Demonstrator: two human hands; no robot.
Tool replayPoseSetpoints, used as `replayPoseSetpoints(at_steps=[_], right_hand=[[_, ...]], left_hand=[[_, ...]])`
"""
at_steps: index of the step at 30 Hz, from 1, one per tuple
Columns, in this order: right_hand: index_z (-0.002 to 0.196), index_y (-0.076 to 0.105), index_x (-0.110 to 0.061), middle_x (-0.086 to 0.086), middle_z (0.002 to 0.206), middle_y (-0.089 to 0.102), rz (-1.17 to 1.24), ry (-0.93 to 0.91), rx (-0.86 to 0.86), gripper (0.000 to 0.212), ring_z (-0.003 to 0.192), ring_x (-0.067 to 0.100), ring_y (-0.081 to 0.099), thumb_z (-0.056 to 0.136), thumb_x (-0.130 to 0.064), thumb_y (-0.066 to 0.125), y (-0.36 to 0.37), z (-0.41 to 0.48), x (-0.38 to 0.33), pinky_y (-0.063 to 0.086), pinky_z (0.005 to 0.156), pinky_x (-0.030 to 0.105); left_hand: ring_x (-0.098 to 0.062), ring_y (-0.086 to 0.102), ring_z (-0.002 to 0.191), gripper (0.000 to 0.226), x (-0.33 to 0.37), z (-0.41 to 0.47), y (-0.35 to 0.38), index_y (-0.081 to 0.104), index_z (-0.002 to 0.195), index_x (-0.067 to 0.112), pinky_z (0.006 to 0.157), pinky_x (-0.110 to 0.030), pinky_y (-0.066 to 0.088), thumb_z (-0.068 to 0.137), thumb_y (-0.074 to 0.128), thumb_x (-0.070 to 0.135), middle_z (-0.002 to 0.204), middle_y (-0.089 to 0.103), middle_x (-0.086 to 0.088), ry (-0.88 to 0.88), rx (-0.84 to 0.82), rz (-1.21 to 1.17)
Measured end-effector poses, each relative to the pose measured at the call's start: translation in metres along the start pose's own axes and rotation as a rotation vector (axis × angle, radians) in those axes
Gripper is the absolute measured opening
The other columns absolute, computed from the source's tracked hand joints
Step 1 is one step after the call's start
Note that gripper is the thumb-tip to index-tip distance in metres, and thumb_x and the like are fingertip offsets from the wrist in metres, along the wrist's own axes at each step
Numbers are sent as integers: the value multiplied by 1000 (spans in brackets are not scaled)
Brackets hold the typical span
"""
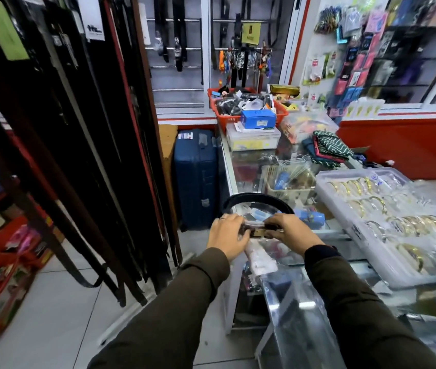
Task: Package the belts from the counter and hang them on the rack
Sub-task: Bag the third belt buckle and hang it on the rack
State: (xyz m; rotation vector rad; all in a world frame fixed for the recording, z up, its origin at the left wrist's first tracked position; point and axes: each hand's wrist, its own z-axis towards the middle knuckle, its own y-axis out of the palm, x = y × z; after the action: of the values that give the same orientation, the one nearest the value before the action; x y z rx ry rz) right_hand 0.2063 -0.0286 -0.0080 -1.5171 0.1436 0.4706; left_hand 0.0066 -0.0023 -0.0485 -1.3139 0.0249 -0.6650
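A black belt (254, 196) curves in a loop above the glass counter (249, 166), its buckle end held between both hands. My left hand (226, 235) grips the left side of the buckle. My right hand (291, 231) is closed over the right side. A clear plastic sleeve (260, 258) with a white end hangs below the hands over the counter's edge. Several dark belts (83, 145) hang on the rack at the left, reaching almost to the floor.
Clear trays of gold bangles (387, 217) lie on the counter at the right. A small basket (288, 182), folded cloths (328, 149), boxes and a red basket (246, 107) stand further back. A blue suitcase (195, 177) stands between rack and counter.
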Motion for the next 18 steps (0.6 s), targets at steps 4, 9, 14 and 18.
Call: replayPoseSetpoints(at_steps=[4, 9, 14, 18], right_hand=[[111, 74, -10, 7, 105, 75, 167, -62, 52, 24, 98, 23, 69, 89, -20, 74, -3, 8, -39, 52, 87, 32], [113, 76, -8, 1, 103, 77, 357, -94, 135, 28, 92, 10, 72, 89, -20, 76, -7, 23, -90, 56, 91, 25], [108, 79, -14, -5, 93, 78, 521, -150, 212, 22, 83, 4, 71, 87, -21, 77, -16, 30, -132, 55, 79, 17], [91, 79, -29, -16, 78, 79, 741, -198, 215, 7, 77, -7, 72, 87, -23, 77, -23, 30, -164, 53, 72, 10]], left_hand=[[-23, 51, 119, 31, -23, -19, -29, 66, 120, 16, 102, -38, 43, 95, 57, 32, 127, 57, -3, -60, 212, -165], [-26, 61, 101, 35, -27, -32, -68, 57, 131, 11, 92, -45, 55, 99, 62, 23, 126, 56, -13, -355, 402, -731], [-14, 72, 83, 50, -29, -37, -109, 48, 136, 18, 64, -24, 62, 92, 72, 18, 101, 73, -13, -535, 523, -1283], [-12, 69, 82, 43, -40, -42, -136, 62, 124, -5, 56, -15, 56, 89, 75, 15, 96, 72, -10, -536, 495, -1242]])
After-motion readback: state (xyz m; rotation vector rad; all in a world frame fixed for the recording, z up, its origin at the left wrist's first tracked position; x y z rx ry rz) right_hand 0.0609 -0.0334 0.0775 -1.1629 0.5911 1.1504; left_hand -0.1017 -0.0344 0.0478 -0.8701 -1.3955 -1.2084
